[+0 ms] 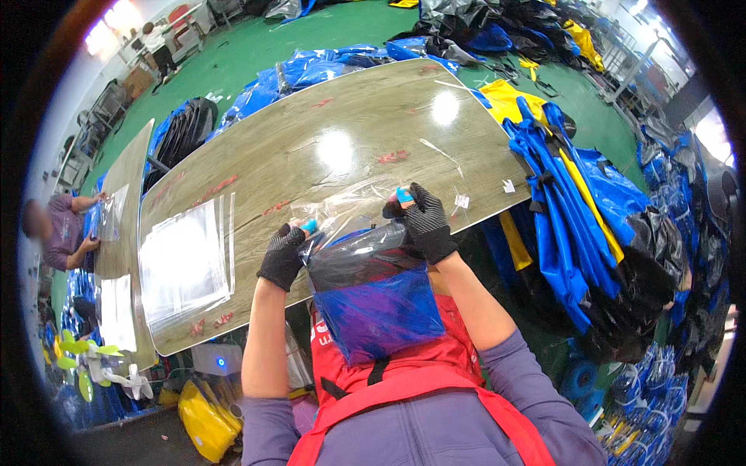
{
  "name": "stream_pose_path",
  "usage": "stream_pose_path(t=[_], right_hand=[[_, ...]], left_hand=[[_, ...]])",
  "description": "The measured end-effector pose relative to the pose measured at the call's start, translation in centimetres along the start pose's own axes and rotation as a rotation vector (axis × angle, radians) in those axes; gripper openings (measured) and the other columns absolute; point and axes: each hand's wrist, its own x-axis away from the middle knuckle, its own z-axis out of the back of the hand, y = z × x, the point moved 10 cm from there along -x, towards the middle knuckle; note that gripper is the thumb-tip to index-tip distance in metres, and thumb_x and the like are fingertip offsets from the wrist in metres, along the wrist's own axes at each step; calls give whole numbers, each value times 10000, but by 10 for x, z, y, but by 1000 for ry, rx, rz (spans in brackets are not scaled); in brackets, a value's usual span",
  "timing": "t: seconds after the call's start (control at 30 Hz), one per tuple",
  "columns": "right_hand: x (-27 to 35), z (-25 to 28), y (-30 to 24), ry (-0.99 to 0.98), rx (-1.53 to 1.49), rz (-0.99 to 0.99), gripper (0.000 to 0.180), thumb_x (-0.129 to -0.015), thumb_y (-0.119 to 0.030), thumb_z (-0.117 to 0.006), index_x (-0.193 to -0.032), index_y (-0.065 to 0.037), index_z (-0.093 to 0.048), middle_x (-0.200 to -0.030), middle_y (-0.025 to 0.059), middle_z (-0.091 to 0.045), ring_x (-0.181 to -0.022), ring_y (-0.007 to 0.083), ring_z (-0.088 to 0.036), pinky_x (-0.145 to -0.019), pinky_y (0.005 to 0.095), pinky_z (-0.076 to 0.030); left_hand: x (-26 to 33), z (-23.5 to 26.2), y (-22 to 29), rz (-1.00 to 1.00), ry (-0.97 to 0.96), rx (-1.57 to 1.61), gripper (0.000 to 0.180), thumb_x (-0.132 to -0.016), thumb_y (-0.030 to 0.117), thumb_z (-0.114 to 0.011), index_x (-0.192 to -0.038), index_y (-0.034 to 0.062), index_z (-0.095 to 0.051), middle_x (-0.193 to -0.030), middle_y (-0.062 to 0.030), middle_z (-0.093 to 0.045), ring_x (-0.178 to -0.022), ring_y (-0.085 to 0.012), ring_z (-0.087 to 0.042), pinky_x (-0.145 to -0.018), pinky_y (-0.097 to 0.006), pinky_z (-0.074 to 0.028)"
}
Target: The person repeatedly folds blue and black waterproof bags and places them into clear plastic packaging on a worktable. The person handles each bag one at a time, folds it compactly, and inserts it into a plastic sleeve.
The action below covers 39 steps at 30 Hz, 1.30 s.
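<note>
A clear plastic bag [353, 203] with a folded blue and black sheet-like bundle [377, 311] inside it is held between my hands, against the front of my red apron [458, 342]. My left hand [284, 252], in a black knit glove with blue at a fingertip, pinches the bag's left upper corner. On the other side, my right hand [426, 221], gloved alike, grips the right upper corner. The bag's loose upper part spreads away from me over the table edge. What lies deeper inside the bundle is hidden.
A stack of clear plastic bags [186, 260] lies left on the wood-look table [264, 171]. Blue, yellow and black folded sheets [559, 225] hang at the right edge. A green fan [85, 361] stands lower left. Another person [62, 229] works at a second table.
</note>
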Motion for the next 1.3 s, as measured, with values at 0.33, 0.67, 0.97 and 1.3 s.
stream_pose_path(t=[0.33,0.67,0.97,1.3], right_hand=[[-29,20,1,90,81,-68,253,-964,-224,-515,-860,-12,-605,-689,43,-616,-565,94,-548,-505,245,-427],[-5,-73,-119,-68,807,790,316,-752,-56,-583,-1066,-60,-618,-971,139,-631,-932,334,-597,-807,431,-479],[-41,-216,-43,-755,1146,941,191,-747,-236,-656,-845,-72,-670,-819,97,-624,-821,288,-614,-709,399,-515],[-154,-37,-172,-102,416,491,254,-965,-194,-431,-1047,-29,-606,-1014,139,-659,-913,243,-659,-797,371,-528]], left_hand=[[-7,-5,11,-48,-62,152,570,-946,429,-521,-1338,28,-419,-1180,-118,-592,-1064,-249,-592,-906,-384,-492],[-1,-11,45,-336,32,-70,401,-966,286,-507,-1184,-42,-585,-1083,-153,-652,-996,-224,-632,-880,-356,-511],[19,-23,69,-460,96,-268,292,-961,178,-559,-1153,-33,-621,-1011,-77,-673,-910,-114,-614,-821,-256,-499],[9,7,55,-259,180,17,393,-969,269,-483,-1194,-42,-566,-1088,-175,-653,-945,-287,-666,-823,-378,-540]])
